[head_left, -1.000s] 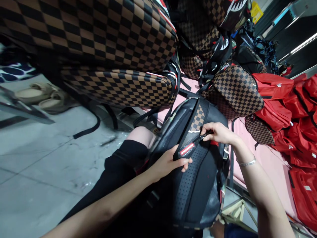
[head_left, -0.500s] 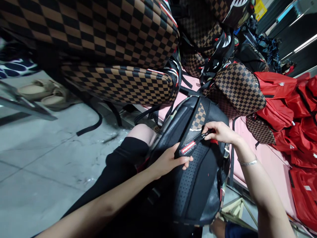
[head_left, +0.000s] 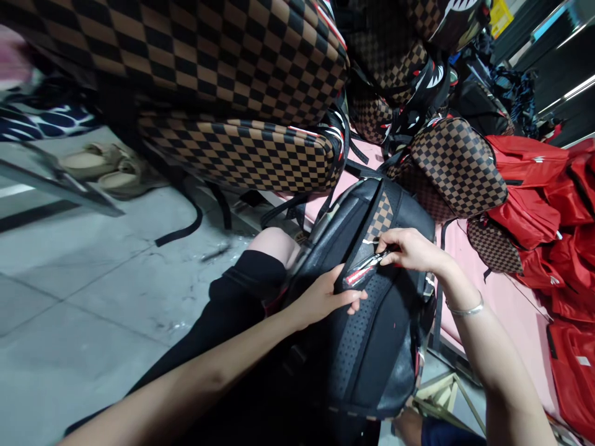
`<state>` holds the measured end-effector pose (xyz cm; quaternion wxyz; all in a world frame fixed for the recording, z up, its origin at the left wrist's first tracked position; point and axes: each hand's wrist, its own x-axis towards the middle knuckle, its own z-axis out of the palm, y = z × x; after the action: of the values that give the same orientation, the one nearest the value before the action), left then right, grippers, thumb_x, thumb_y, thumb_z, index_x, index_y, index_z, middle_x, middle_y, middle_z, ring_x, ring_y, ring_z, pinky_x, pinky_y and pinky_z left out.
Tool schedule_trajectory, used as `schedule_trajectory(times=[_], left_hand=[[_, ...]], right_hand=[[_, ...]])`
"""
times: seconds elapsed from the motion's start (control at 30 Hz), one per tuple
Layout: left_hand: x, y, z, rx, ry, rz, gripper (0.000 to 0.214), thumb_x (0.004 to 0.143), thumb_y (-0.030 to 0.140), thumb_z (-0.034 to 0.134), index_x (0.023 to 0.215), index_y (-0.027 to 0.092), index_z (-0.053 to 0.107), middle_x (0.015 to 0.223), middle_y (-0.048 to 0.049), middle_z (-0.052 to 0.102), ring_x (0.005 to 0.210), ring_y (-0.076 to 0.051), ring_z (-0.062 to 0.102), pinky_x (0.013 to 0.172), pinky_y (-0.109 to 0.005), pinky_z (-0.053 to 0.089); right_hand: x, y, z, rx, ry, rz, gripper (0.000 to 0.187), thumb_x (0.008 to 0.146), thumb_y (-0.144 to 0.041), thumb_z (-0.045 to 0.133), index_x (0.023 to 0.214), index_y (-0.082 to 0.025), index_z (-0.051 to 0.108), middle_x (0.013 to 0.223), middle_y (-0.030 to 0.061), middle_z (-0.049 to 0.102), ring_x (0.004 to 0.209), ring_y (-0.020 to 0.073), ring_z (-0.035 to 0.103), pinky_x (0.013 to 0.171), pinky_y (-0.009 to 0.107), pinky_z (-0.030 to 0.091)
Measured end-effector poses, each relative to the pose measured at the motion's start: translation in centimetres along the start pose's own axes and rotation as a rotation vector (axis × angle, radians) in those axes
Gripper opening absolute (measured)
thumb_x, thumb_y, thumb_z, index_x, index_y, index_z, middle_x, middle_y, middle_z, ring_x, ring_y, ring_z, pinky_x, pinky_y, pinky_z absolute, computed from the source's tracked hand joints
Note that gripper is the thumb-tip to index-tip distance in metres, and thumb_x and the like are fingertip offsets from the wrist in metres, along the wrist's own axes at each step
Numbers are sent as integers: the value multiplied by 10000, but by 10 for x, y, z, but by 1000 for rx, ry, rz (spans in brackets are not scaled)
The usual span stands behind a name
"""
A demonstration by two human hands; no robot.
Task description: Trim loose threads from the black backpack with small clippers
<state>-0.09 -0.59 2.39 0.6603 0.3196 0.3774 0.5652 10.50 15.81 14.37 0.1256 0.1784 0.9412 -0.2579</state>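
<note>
A black backpack (head_left: 376, 347) rests across my lap with its padded back facing up. On its shoulder strap (head_left: 356, 313) there is a checkered patch (head_left: 381, 218) and a red label (head_left: 360, 272) under shiny clear plastic. My left hand (head_left: 328, 297) is closed around the strap's left edge beside the label, thumb on top. My right hand (head_left: 404, 249) pinches a small black-and-silver thing (head_left: 382, 255) just above the label's upper end. Fingers partly cover it, so its kind does not show.
Large checkered backpacks (head_left: 242, 152) hang over the left and far side. More checkered bags (head_left: 460, 167) and a pile of red bags (head_left: 534, 204) lie on a pink surface (head_left: 493, 316) at the right. Beige shoes (head_left: 116, 173) and a metal leg (head_left: 69, 186) are on the left floor.
The view has shifted slightly, moving the scene rightward. My right hand has come a little closer to the label, and the shiny plastic there catches more light. My left hand keeps its grip.
</note>
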Motion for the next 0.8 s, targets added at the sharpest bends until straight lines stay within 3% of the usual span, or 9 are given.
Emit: schedule_trajectory(times=[0.57, 0.7, 0.8], left_hand=[[1, 1, 4, 16, 45, -52, 340, 731, 233, 643, 991, 138, 445, 728, -17, 661, 550, -123, 584, 565, -277, 492], [0, 2, 3, -7, 42, -37, 322, 739, 227, 643, 984, 136, 455, 725, -17, 659, 543, -122, 581, 556, -270, 479], [0, 1, -4, -105, -19, -28, 351, 728, 242, 669, 981, 128, 454, 748, -38, 665, 538, -127, 581, 543, -271, 466]], right_hand=[[6, -29, 12, -107, -53, 16, 142, 713, -34, 646, 759, -152, 582, 768, 20, 594, 750, 151, 540, 671, 232, 371], [2, -28, 17, -71, 19, -9, 139, 719, -44, 652, 751, -154, 573, 748, 15, 577, 737, 149, 526, 670, 236, 376], [-6, -16, 25, 110, 168, -28, 82, 768, -148, 662, 785, -162, 583, 774, 13, 589, 745, 143, 541, 695, 239, 405]])
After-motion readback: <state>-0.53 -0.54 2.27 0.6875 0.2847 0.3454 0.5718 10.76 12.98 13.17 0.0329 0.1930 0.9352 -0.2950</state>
